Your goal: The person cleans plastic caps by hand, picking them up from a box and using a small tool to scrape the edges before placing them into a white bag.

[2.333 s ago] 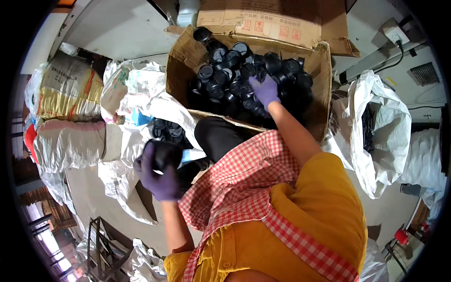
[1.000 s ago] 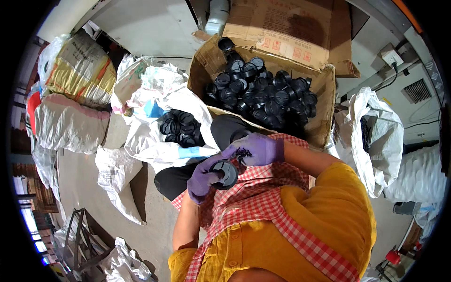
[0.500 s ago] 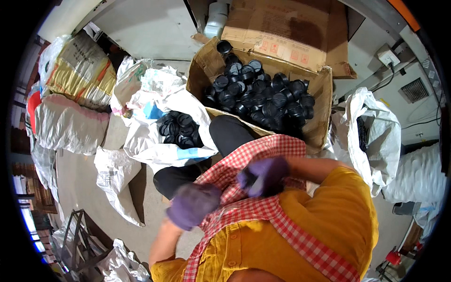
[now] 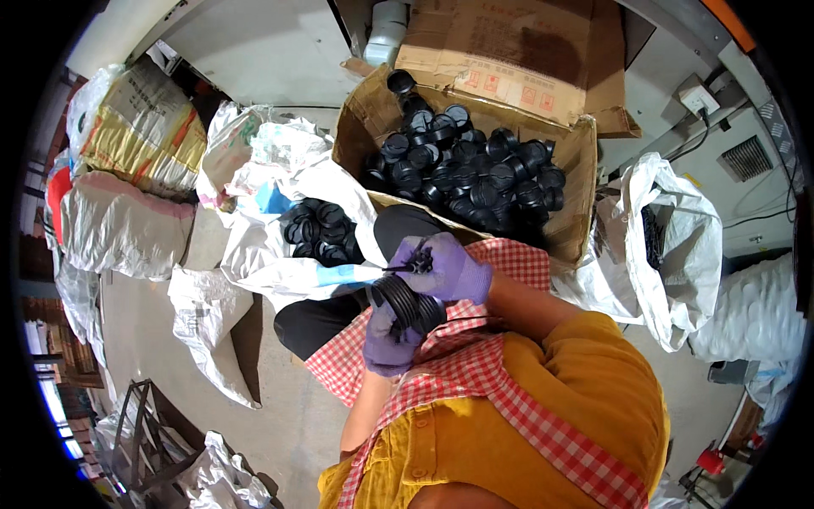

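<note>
- We see both gloved hands together above the lap, where half a second ago they were apart and blurred with motion; the work is now back between them.
- Our left hand (image 4: 392,343) has its fingers wrapped around a stack of black lids (image 4: 409,304), ridged edges toward us, beside the checked apron (image 4: 521,261).
- Our right hand (image 4: 454,270) has its fingers curled around a bunch of thin black strips (image 4: 421,258), just above the stack, with one strip poking out to the left.
- A second ago a lid's flat face showed at the left hand; now we see the ridged sides of several, so the stack itself is being handled.
- We cannot tell whether the strips are joined to the lids, as the right hand hides the place where they meet.
- The pile of lids (image 4: 483,182) in the cardboard box (image 4: 578,174) looks much as it did, and so do the lids (image 4: 320,231) in the white sack (image 4: 254,259) to our left.
- To our right, a second sack (image 4: 688,254) holds dark, thin pieces (image 4: 651,237).
</note>
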The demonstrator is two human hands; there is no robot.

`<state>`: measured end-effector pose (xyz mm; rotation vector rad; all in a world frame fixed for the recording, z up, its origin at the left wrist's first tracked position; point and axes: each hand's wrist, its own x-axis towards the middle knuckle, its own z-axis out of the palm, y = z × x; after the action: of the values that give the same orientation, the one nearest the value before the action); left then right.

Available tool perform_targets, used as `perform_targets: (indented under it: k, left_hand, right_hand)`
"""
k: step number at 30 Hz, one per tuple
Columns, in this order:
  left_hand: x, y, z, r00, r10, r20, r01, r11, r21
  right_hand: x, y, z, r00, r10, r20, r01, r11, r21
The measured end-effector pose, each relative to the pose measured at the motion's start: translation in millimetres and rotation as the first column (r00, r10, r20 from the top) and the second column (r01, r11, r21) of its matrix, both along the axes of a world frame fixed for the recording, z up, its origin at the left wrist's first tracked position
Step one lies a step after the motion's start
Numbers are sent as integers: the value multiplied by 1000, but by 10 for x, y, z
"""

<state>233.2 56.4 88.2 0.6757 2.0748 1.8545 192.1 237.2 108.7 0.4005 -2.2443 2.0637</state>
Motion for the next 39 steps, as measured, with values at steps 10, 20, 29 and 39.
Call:
perform_targets:
  k: [10,20,29,39]
  left_hand:
    - [-44,162,225,948,250,196,-210,956,-203]
    - [-1123,-467,262,695,506,-511,-662,728,-178]
    - [-2118,-1613,-917,857,502,118,-406,798,-444]
    - [-1967,-1465,-724,814,568,120,-292,579,-761]
  right_hand:
    - [-171,-200,-696,972,-230,47,196,907,372]
    - [-188,880,-244,770,-638,21,600,734,318]
    - [1059,2550,778,117,-795,-595,987,159,-19]
    - [1767,3647,578,346,-903,-254,475,-65,878]
